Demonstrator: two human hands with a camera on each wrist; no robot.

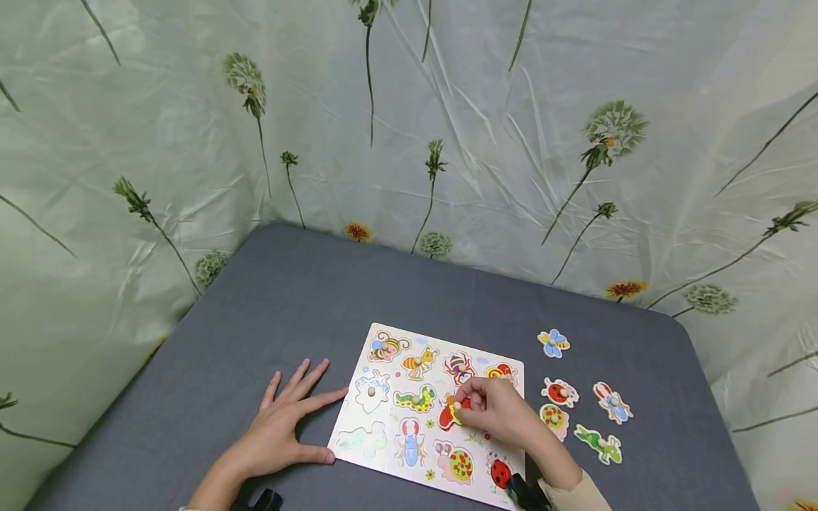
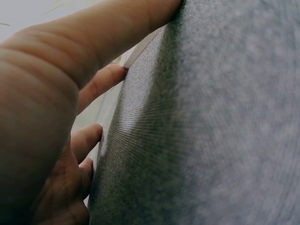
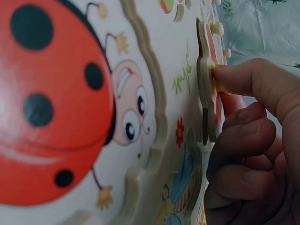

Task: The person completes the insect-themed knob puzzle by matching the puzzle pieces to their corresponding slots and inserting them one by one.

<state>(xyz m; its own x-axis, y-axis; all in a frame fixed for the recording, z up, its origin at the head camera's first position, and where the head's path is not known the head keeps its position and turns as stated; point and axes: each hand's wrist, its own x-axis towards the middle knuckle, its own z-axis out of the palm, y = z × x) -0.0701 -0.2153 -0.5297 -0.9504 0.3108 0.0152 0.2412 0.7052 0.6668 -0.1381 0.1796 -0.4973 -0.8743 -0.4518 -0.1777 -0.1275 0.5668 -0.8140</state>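
Note:
A wooden peg puzzle board [image 1: 383,454] with insect pictures lies on the grey table. My right hand [image 1: 501,411] pinches the small knob of a red and yellow butterfly puzzle piece [image 1: 446,420] between thumb and finger. In the right wrist view, the thick wooden edge of this butterfly stands proud of the board's face, right over its place. My left hand [image 1: 275,433] rests spread beside the board, its thumb and index fingertips right at the left edge. A knobbed caterpillar piece [image 1: 415,399] sits just left of the butterfly.
Right of the board lie loose knobbed pieces: a blue-winged bee [image 1: 553,343], a ladybug [image 1: 559,392], a stag beetle [image 1: 612,403], a snail [image 1: 554,421] and a green grasshopper [image 1: 598,445]. Behind the table [image 1: 307,284] hangs a dandelion-patterned curtain [image 1: 396,177].

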